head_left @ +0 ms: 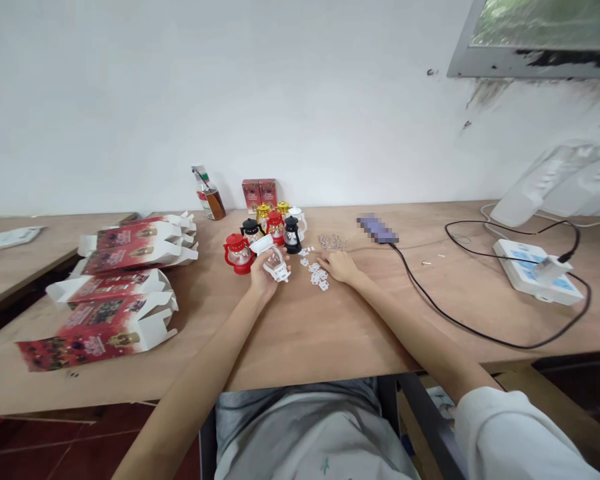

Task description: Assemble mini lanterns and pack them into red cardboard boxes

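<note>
My left hand (263, 277) is wrapped round a small white lantern (274, 257) with a clear globe, held tilted just above the table. My right hand (341, 266) rests low over the table, its fingers drawn together at the edge of a scatter of small flat white plastic pieces (319, 276). Whatever its fingertips hold is too small to make out. Behind them lies a little heap of metal wire pieces (333, 243). Close to my left hand stand several finished-looking lanterns: a red lantern (239, 253), a black lantern (292, 235), and gold and white ones.
Unfolded red-and-white cartons (125, 293) cover the table's left side. Two red boxes (259, 193) and a bottle of brown liquid (211, 200) stand by the wall. To the right, a blurred purple phone (379, 229) trails a black cable (460, 327) to a power strip (535, 273).
</note>
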`<state>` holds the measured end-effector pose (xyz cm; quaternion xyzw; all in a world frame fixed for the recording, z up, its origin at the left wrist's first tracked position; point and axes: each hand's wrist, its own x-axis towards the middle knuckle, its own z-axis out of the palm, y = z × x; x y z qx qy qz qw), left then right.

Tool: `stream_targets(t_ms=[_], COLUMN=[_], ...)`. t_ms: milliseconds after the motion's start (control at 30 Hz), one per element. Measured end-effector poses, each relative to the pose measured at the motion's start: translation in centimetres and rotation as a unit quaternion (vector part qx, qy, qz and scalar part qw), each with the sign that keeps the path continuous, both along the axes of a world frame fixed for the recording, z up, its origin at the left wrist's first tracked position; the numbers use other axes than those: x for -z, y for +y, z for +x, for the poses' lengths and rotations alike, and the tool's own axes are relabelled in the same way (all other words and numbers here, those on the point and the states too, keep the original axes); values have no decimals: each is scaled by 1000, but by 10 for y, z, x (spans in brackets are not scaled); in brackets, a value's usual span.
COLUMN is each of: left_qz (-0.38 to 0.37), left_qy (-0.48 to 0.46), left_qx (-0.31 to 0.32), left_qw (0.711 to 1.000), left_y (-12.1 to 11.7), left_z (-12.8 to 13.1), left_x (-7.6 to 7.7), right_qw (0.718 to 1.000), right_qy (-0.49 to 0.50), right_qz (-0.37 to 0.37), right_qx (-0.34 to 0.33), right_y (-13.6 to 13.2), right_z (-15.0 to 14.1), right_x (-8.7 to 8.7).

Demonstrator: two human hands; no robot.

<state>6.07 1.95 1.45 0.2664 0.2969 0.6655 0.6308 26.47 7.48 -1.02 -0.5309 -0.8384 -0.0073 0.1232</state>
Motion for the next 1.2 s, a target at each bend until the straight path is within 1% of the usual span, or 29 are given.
stream_targets(t_ms=[267,333,367,400,433,467,500,533,567,600,633,667,700,800,867,967,1067,1133,1200], left_qz=[2,4,5,7,8,7,6,5,3,1,-2,-4,-5,-4,-2,-4,-5,-5,-3], left_qy=[3,8,10,11,11,10,8,6,3,0,-3,-7,-10,-19,-23,-26,-26,-26,-26], left_qx=[-1,0,1,2,2,2,1,1,0,-1,-2,-4,-6,-4,1,3,1,2,6], left_qw=[1000,1000,1000,1000,1000,1000,1000,1000,1000,1000,1000,1000,1000,1000,1000,1000,1000,1000,1000], left_y=[0,0,-1,-1,-1,0,0,0,0,0,0,0,0,0,0,0,-2,-2,-3], left_z=[0,1,1,2,2,2,1,1,1,0,-1,-1,-2,-2,-2,-2,-2,-2,-2], left_x=[0,-1,-1,-1,-1,-1,-1,-2,-2,-3,-3,-4,-4,-4,-4,-4,-5,-6,-6], right_qw=[1000,999,996,987,968,928,865,784,702,632,583,557,540,475,439,392,357,345,340], right_qy=[-12,34,83,154,246,365,493,606,693,750,783,798,805,833,845,855,858,855,850], right_qz=[1,8,11,13,9,-7,-32,-62,-90,-113,-131,-145,-158,-208,-241,-285,-313,-329,-349], right_qx=[25,35,41,47,56,71,92,116,139,158,173,181,186,192,191,187,195,202,200], right_y=[-3,-3,-2,-1,1,3,6,10,14,17,21,23,25,25,24,24,26,26,24], right_z=[-1,0,1,2,3,5,7,10,14,19,25,32,41,67,80,87,85,81,78], right_x=[-4,-3,-2,-1,0,1,1,0,-2,-4,-7,-10,-13,-21,-23,-24,-24,-25,-27])
